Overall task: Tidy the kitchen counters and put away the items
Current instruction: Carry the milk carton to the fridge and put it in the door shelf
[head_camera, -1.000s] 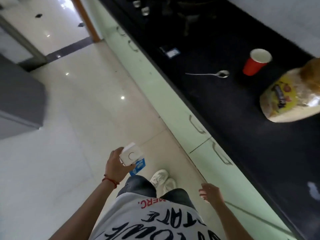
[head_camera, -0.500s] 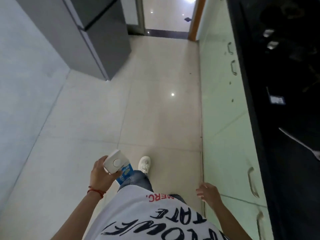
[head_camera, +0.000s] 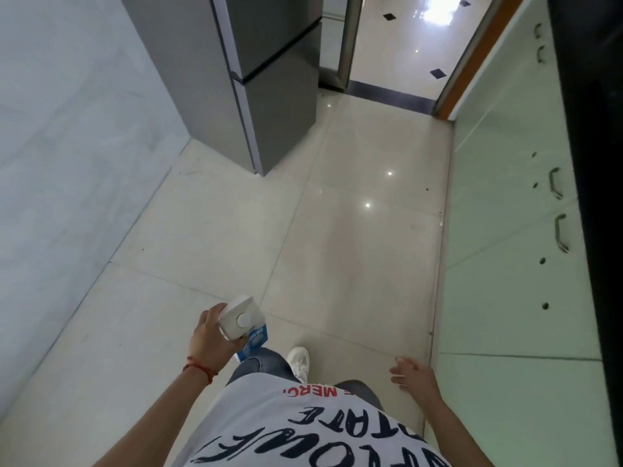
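The fingers of the left hand [head_camera: 210,342] are curled round a carton [head_camera: 243,326], which is gripped from its left side and held upright at waist height above the floor [head_camera: 354,247]. The carton is white on top, with a round white cap facing the camera, and blue lower down. A red thread is worn on the left wrist. The fingers of the right hand [head_camera: 413,374] are held loosely spread and nothing is gripped by them; the hand hangs in the air near the foot of the cabinets [head_camera: 499,230].

Below the hands a white shirt with dark and red lettering is seen, with grey trousers and one white shoe [head_camera: 299,360] set forward on the pale glossy tiles, just right of the carton.

Along the right side pale green cabinets with metal handles are ranged, and the dark edge of the bench [head_camera: 593,163] is seen above them at the frame's right margin; what lies on the bench cannot be made out. Well ahead and to the left a grey fridge [head_camera: 256,79] stands with both doors shut, against a pale wall [head_camera: 67,146]. Beyond it a doorway with an orange-brown frame is seen, crossed by a dark threshold strip, with a brightly lit tiled floor behind.
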{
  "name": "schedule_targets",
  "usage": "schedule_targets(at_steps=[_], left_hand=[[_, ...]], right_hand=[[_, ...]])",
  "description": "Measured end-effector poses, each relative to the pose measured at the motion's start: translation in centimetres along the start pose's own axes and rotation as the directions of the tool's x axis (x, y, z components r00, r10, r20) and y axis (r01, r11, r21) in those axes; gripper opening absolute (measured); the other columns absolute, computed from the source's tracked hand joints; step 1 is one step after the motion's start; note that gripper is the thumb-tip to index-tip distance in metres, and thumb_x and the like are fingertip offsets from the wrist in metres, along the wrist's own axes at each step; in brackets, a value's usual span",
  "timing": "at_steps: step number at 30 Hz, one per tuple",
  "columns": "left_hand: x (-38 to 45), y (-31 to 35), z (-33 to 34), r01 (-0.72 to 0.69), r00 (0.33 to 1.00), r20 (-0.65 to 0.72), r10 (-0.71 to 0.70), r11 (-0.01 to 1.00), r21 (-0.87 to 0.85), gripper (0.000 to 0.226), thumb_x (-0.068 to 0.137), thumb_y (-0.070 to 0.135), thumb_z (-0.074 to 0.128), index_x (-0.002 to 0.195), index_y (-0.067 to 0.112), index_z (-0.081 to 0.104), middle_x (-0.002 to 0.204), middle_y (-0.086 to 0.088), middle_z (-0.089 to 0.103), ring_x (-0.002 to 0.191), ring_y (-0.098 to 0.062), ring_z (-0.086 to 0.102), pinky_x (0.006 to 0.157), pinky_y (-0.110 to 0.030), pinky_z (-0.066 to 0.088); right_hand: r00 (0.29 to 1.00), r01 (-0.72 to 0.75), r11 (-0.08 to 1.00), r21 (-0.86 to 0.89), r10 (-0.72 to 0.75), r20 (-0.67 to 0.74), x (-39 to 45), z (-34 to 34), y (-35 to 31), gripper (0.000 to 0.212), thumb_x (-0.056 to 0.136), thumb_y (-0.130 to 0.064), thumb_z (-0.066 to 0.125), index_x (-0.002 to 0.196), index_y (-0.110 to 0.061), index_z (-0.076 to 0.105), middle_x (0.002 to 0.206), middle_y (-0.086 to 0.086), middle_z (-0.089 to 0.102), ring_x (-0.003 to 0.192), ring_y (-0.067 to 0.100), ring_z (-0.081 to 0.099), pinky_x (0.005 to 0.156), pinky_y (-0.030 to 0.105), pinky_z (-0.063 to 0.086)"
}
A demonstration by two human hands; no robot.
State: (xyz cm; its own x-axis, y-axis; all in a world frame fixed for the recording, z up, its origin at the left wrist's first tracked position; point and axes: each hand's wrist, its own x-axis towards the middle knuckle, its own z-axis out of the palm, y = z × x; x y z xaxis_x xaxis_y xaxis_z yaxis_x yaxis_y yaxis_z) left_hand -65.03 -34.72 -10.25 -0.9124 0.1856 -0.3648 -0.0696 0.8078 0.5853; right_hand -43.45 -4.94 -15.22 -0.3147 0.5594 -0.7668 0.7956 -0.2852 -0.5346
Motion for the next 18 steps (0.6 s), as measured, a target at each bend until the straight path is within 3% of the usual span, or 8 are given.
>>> schedule_targets(at_steps=[7, 12, 18], left_hand=[[10.9, 4.3, -3.4, -0.009, 0.994, -0.114, -0.001, 0.996, -0.093, 0.071, 0.06, 0.011, 0.082, 0.122, 0.005, 0.047, 0.117, -0.017, 0.055, 0.1, -0.031, 0.055, 0.082, -0.036, 0.047], [17.7, 5.7, -4.6, 0.05, 0.982, -0.175, -0.076, 0.987, -0.151, 0.07, 0.061, 0.01, 0.081, 0.122, 0.005, 0.047, 0.115, -0.018, 0.055, 0.089, -0.019, 0.047, 0.077, -0.034, 0.047], [23.3, 5.9, -7.4, 0.2, 0.927, -0.275, -0.256, 0.956, -0.216, 0.071, 0.06, 0.009, 0.082, 0.122, 0.004, 0.049, 0.115, -0.019, 0.056, 0.091, -0.024, 0.05, 0.08, -0.039, 0.048]], right_hand=[[1.0, 0.007, 0.997, -0.074, -0.005, 0.029, 5.2, 4.2, -9.4, 0.015, 0.093, -0.014, 0.049, 0.101, -0.006, 0.059, 0.077, 0.008, 0.064, 0.069, 0.024, 0.059, 0.06, 0.028, 0.044], [0.996, 0.027, 0.985, -0.169, -0.012, 0.091, 10.2, 6.7, -16.8, 0.017, 0.093, -0.015, 0.05, 0.101, -0.005, 0.06, 0.08, 0.01, 0.065, 0.071, 0.024, 0.06, 0.063, 0.03, 0.045], [0.98, 0.091, 0.965, -0.247, -0.043, 0.192, 16.7, 10.1, -29.8, 0.017, 0.093, -0.016, 0.05, 0.101, -0.004, 0.06, 0.081, 0.01, 0.065, 0.071, 0.024, 0.06, 0.063, 0.031, 0.045]])
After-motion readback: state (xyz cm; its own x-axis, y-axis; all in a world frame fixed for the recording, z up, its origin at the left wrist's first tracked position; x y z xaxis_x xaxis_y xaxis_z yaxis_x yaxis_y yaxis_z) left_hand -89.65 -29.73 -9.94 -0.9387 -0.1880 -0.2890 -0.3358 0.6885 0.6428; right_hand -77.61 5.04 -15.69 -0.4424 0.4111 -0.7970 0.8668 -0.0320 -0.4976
